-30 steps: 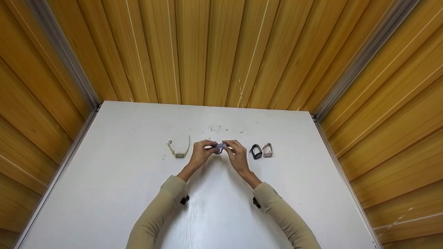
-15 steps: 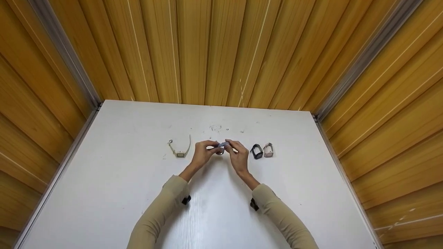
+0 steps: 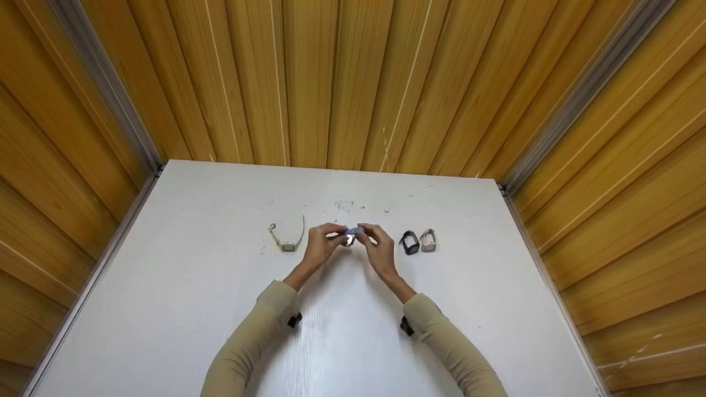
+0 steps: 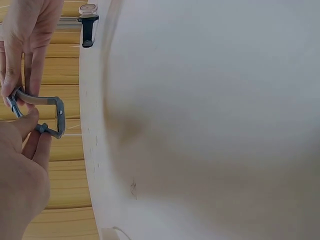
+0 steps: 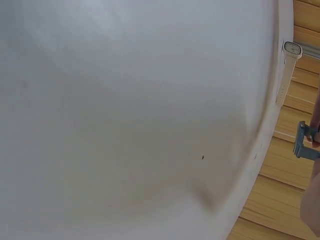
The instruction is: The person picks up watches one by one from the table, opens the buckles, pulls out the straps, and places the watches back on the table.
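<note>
A blue-grey wristwatch [image 3: 353, 231] is held between both hands over the middle of the table. My left hand [image 3: 320, 245] pinches one side of its strap between thumb and fingers. From the other side, the fingertips of my right hand [image 3: 381, 251] pinch the strap's end. In the left wrist view the watch [image 4: 60, 116] hangs with its band bent into a loop, both strap ends between the fingers. The right wrist view shows the watch [image 5: 299, 141] at the right edge, with most of the right hand [image 5: 312, 200] cut off.
On the white table [image 3: 193, 286], a yellowish watch [image 3: 288, 247] lies unfastened to the left. A black watch [image 3: 410, 243] and a pink watch [image 3: 428, 241] stand looped side by side to the right. Wood-patterned walls [image 3: 353, 82] enclose the table.
Both hands stay at about the same place and keep hold of the watch. Their fingers shift slightly on the strap, and the watch tilts a little.
</note>
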`<state>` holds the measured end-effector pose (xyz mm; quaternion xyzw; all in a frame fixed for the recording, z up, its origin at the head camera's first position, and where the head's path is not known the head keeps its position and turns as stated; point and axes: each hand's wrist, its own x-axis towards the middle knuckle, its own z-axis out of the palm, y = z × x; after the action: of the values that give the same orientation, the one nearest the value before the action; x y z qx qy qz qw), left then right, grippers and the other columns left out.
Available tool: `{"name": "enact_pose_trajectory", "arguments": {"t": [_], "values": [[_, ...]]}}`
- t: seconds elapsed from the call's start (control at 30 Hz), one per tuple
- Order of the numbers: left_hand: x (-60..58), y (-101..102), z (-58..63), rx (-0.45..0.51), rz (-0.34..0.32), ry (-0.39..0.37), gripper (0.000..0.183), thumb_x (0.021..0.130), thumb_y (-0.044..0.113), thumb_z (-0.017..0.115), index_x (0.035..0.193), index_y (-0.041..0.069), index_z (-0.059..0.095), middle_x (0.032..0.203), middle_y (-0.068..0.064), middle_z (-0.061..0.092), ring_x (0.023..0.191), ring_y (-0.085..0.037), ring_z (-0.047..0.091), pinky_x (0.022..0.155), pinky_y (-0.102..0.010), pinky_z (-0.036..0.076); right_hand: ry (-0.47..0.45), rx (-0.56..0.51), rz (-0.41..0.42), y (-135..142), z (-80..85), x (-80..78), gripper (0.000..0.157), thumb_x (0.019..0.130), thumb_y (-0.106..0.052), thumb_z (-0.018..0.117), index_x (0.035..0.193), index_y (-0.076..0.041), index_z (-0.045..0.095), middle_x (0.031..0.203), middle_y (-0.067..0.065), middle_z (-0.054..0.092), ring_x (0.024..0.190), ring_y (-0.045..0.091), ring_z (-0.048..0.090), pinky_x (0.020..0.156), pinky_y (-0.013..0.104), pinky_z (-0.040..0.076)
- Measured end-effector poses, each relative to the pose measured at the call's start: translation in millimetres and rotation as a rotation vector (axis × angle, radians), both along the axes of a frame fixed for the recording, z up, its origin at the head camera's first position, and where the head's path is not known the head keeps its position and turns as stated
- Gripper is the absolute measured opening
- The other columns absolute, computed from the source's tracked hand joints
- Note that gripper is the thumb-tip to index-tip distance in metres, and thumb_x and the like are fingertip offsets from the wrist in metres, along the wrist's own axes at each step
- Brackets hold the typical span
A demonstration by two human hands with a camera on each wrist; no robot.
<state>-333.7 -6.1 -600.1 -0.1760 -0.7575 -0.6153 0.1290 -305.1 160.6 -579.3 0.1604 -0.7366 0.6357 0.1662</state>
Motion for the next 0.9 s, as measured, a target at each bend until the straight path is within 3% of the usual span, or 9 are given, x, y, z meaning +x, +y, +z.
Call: {"name": "enact_pose_trajectory", "arguments": {"t": [0.17,0.37,0.6,0.77,0.9], "values": [[0.3,-1.3,-2.4,-0.039,-0.003,0.033,0.019,0.083,-0.012,0.075,0.102,-0.010,0.076,0.098,-0.024,0.074,0.097,-0.038,0.073,0.085,-0.027,0.062,0.020,0.068,-0.009,1.4,2.0,1.7,0.023,0.091,0.010,0.068,0.113,0.014,0.067,0.108,0.029,0.070,0.102,0.042,0.071,0.087,0.037,0.063],[-3.9,-2.0,-5.3,-0.043,0.025,0.051,0.017,0.082,-0.007,0.079,0.099,-0.006,0.078,0.098,-0.021,0.077,0.096,-0.035,0.074,0.085,-0.036,0.063,0.022,0.061,-0.027,-4.9,7.7,4.7,0.021,0.092,0.011,0.065,0.113,0.015,0.065,0.109,0.030,0.068,0.103,0.045,0.069,0.087,0.040,0.063],[-4.4,-1.1,-8.1,-0.047,0.032,0.048,0.016,0.082,-0.005,0.080,0.097,-0.006,0.079,0.096,-0.020,0.078,0.093,-0.036,0.075,0.082,-0.040,0.063,-0.053,-0.094,0.001,-4.5,-22.1,-13.8,0.024,0.099,0.001,0.060,0.120,0.013,0.060,0.119,0.031,0.062,0.108,0.040,0.069,0.091,0.028,0.061],[-2.9,-0.1,-7.4,-0.051,0.047,0.054,0.017,0.082,-0.004,0.080,0.098,-0.006,0.078,0.096,-0.021,0.077,0.093,-0.037,0.076,0.084,-0.040,0.063,-0.095,-0.133,-0.005,-6.1,-14.6,-10.2,0.023,0.100,0.006,0.056,0.120,0.018,0.057,0.120,0.034,0.060,0.106,0.027,0.071,0.093,0.032,0.060],[-3.0,0.6,-7.8,-0.042,0.039,0.029,0.017,0.082,-0.006,0.079,0.099,-0.007,0.078,0.097,-0.022,0.077,0.095,-0.037,0.075,0.085,-0.032,0.063,-0.124,-0.129,-0.002,-5.7,-0.8,-1.1,0.023,0.101,0.006,0.054,0.121,0.019,0.055,0.121,0.033,0.059,0.105,0.015,0.070,0.094,0.031,0.060]]}}
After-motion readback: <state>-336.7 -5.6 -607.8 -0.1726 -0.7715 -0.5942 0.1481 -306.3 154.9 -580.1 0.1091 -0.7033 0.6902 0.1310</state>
